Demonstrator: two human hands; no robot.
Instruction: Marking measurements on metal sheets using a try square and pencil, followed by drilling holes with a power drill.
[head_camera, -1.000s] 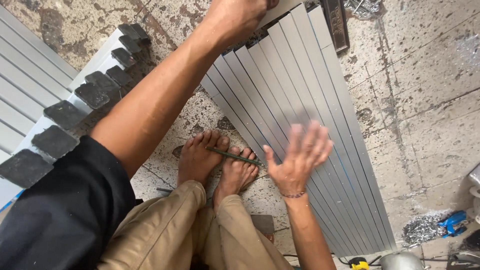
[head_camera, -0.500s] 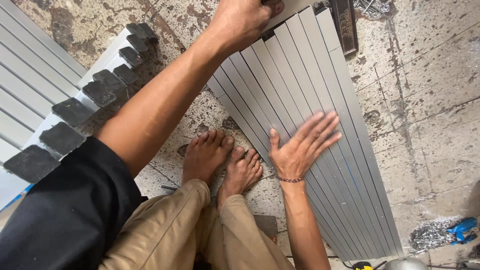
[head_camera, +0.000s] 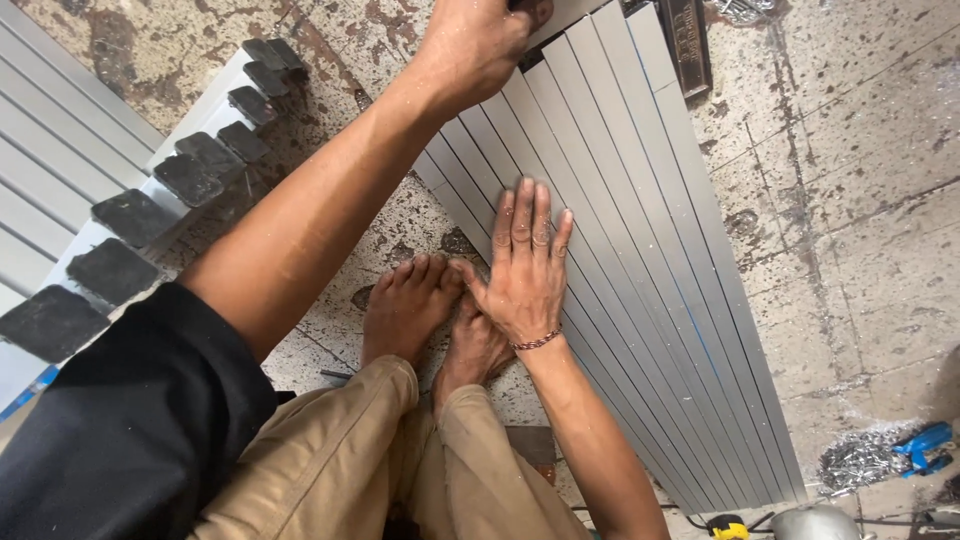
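- Aluminium slats, a flat bundle lying on the concrete floor just beside the bare feet; long axis diagonal, from upper left, far from the person, to lower right.
- Right hand flat on the slats, fingers together and extended; left hand curled at the far end, on what I cannot tell.
- Risk, as judged: uneven pressure could slide single slats out of line; sharp ends lie near the toes.
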